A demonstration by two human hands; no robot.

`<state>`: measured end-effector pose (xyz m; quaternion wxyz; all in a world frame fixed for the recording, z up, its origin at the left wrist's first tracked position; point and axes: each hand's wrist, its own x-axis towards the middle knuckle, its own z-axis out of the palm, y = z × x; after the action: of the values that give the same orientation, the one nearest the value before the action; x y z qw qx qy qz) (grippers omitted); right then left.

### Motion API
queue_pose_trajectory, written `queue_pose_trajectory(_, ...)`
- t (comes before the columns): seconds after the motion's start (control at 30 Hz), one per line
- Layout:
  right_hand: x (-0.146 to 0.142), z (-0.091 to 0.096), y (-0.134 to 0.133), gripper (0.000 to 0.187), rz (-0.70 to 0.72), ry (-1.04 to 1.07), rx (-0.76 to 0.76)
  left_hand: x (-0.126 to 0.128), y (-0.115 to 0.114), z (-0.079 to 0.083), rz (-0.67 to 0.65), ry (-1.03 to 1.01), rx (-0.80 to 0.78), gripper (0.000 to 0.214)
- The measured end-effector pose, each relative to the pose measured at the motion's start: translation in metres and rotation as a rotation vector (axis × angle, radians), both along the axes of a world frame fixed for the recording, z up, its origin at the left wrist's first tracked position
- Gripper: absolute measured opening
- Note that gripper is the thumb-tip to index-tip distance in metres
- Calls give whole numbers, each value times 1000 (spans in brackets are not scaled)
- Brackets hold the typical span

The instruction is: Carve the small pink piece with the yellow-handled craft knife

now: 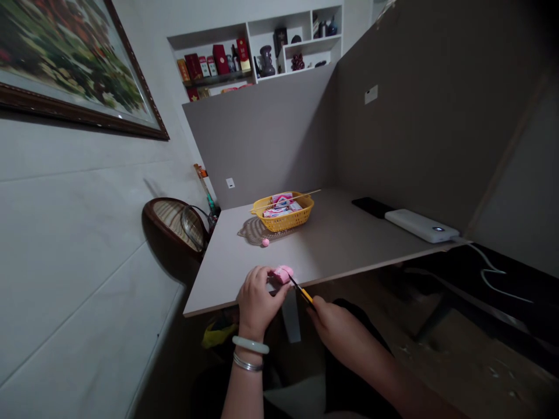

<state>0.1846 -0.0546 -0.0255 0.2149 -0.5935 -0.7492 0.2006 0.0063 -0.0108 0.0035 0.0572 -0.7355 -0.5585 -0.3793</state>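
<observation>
Pink clay lump [283, 274] pinched by the fingertips of the left hand [257, 301] just over the near edge of the grey table [314, 250], slim yellow-handled tool [303, 293] gripped in the curled right hand [336, 329] — long axis slanted up and left, dark tip pointed at the lump — yellow basket [283, 212] and small pink ball [265, 242] set well beyond

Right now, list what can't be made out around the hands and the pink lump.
Head view only:
- Yellow-handled tool: the right hand covers its grip, so scissors or knife cannot be told.
- Pink lump: the left hand hides its near side.
- Packets in the yellow basket: print too small to read.
- Small pink ball: too small to identify.
</observation>
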Motion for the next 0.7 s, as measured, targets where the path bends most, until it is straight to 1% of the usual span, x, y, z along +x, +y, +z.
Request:
queue_pose_trajectory(0.07,1,5,-1,20,-9,-18,-6,-1,0,0,-21,-2,-2,32)
queue_pose_trajectory(0.17,1,12,-1,19,-2,-28,0,-1,0,0,-74,2,-8,18)
queue_pose_trajectory(0.2,1,14,-1,19,0,-39,3,-1,0,0,-84,-2,-4,16)
queue_pose_trajectory(0.33,0,20,-3,21,-5,-79,14,-3,2,-2,-113,-54,64,17)
queue_pose_trajectory(0.53,-8,20,-2,22,-3,-69,44,-4,4,-6,-118,-87,75,18)
queue_pose_trajectory(0.7,-9,18,-1,21,-2,-138,67,-4,4,-5,-131,-105,61,17)
